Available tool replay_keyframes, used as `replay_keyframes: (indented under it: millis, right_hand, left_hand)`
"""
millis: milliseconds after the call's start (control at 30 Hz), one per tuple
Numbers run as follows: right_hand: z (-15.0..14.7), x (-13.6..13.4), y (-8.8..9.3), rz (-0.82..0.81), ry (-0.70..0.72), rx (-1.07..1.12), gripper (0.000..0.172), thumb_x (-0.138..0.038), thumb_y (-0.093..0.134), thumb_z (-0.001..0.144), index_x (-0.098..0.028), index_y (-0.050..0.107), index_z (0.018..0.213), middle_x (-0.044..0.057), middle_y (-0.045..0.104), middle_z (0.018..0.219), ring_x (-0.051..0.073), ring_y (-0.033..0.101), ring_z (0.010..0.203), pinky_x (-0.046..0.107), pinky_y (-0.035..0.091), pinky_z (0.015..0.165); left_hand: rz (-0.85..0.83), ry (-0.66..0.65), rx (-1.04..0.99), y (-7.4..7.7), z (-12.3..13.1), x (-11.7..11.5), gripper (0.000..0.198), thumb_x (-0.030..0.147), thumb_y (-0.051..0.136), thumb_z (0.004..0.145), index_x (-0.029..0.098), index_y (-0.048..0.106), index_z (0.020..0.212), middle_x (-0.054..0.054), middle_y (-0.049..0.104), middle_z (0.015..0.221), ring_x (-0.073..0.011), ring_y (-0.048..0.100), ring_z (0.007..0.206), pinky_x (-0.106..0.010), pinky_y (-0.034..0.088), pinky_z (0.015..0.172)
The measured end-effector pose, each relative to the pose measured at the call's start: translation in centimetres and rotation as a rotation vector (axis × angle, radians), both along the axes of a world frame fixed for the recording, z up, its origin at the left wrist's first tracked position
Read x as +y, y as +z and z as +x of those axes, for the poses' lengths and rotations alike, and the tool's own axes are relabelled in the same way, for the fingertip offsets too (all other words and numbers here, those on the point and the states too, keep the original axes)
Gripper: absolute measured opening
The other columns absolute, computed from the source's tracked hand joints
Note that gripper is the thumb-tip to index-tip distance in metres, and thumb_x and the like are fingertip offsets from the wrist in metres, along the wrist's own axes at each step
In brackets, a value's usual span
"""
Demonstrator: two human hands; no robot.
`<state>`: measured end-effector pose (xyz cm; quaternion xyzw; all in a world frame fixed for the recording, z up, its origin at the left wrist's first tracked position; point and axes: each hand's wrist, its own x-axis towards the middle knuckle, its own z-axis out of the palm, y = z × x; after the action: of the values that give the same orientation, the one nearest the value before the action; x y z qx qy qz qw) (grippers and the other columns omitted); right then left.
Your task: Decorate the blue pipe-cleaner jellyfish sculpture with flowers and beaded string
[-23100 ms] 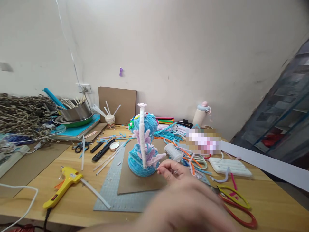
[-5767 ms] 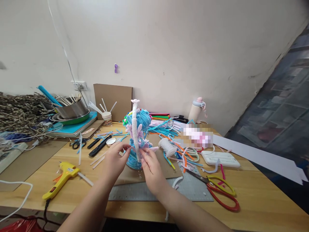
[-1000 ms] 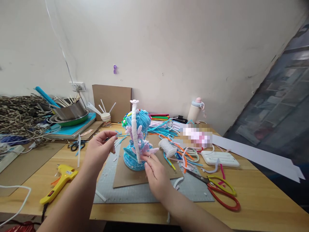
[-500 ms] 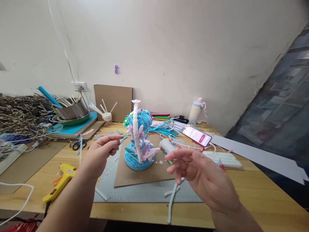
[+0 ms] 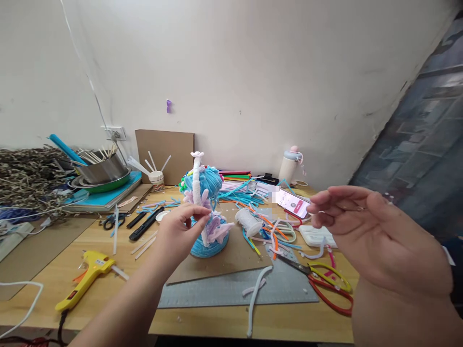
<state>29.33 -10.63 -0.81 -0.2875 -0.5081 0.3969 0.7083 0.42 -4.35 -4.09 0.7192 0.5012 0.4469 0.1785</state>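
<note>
My left hand [image 5: 186,224] is pinched in front of a blue, white and lilac fuzzy craft piece [image 5: 210,180]; whatever lies between its fingertips is too small to make out. The piece stands upright on a brown cardboard sheet [image 5: 235,262], with a white stem and lilac petals. Off to the right, my right hand [image 5: 361,226] is raised and cupped with curled fingers. Small clear beads [image 5: 388,198] on a fine strand show at its fingers. Behind the cardboard's right part lies a white spool [image 5: 249,221].
Scissors [image 5: 311,272] lie at the right of the grey mat [image 5: 231,294]. A yellow glue gun [image 5: 87,279] and a black cutter [image 5: 146,224] are on the left. Farther back are a phone [image 5: 292,203], a bottle [image 5: 290,166] and fuzzy stems [image 5: 235,195].
My right hand has moved right and up, uncovering the scissors. My left hand has moved right, in front of the craft piece, and the view has shifted slightly.
</note>
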Motion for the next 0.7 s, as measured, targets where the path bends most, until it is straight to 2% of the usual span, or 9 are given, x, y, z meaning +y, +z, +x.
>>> replay_keyframes:
  millis: [167, 333, 433, 500, 600, 700]
  right_hand:
    - [1.0, 1.2, 0.3, -0.028, -0.07, 0.065, 0.037, -0.032, 0.039, 0.092, -0.02, 0.073, 0.09, 0.011, 0.07, 0.083, 0.019, 0.067, 0.073, 0.028, 0.055, 0.055]
    - [1.9, 1.9, 0.4, -0.038, -0.08, 0.084, 0.035, -0.029, 0.04, 0.091, -0.018, 0.073, 0.088, 0.012, 0.071, 0.085, 0.02, 0.067, 0.075, 0.028, 0.055, 0.056]
    - [2.0, 2.2, 0.7, -0.039, -0.081, 0.068, 0.035, -0.028, 0.039, 0.091, -0.017, 0.073, 0.088, 0.012, 0.071, 0.086, 0.02, 0.068, 0.078, 0.028, 0.055, 0.058]
    - [2.0, 2.6, 1.1, -0.024, -0.087, 0.054, 0.035, -0.027, 0.039, 0.091, -0.017, 0.073, 0.088, 0.012, 0.07, 0.086, 0.02, 0.068, 0.08, 0.028, 0.055, 0.06]
    - [2.1, 3.2, 1.9, -0.001, -0.083, 0.021, 0.034, -0.029, 0.04, 0.091, -0.017, 0.072, 0.088, 0.012, 0.07, 0.089, 0.02, 0.068, 0.084, 0.028, 0.056, 0.065]
    - [2.3, 4.2, 2.8, 0.008, -0.066, -0.018, 0.032, -0.031, 0.041, 0.091, -0.019, 0.071, 0.091, 0.01, 0.07, 0.091, 0.019, 0.068, 0.086, 0.029, 0.055, 0.067]
  left_hand:
    - [0.112, -0.148, 0.225, 1.9, 0.9, 1.2, 0.015, 0.03, 0.058, 0.081, 0.023, 0.071, 0.078, -0.004, 0.067, 0.081, -0.0152, 0.056, 0.068, -0.027, 0.042, 0.06]
    - [-0.109, -0.28, 0.43, 4.9, 2.3, 3.3, 0.012, 0.027, 0.057, 0.077, 0.021, 0.067, 0.076, 0.0, 0.063, 0.064, -0.0135, 0.053, 0.054, -0.025, 0.038, 0.051]
    - [-0.146, -0.352, 0.523, 6.2, 3.4, 4.3, 0.019, 0.02, 0.057, 0.07, 0.023, 0.069, 0.085, 0.0, 0.066, 0.073, -0.0138, 0.055, 0.058, -0.024, 0.037, 0.051]
    - [-0.174, -0.398, 0.607, 6.8, 4.0, 4.8, 0.024, 0.017, 0.056, 0.068, 0.024, 0.07, 0.087, 0.0, 0.067, 0.076, -0.0138, 0.056, 0.058, -0.024, 0.036, 0.05]
    - [-0.24, -0.468, 0.712, 7.4, 4.7, 5.5, 0.019, 0.018, 0.055, 0.069, 0.023, 0.07, 0.079, 0.0, 0.068, 0.074, -0.0135, 0.057, 0.058, -0.023, 0.037, 0.051]
    - [-0.291, -0.511, 0.71, 7.7, 5.2, 6.3, 0.014, 0.019, 0.056, 0.068, 0.022, 0.068, 0.075, 0.0, 0.069, 0.075, -0.014, 0.061, 0.062, -0.022, 0.04, 0.053]
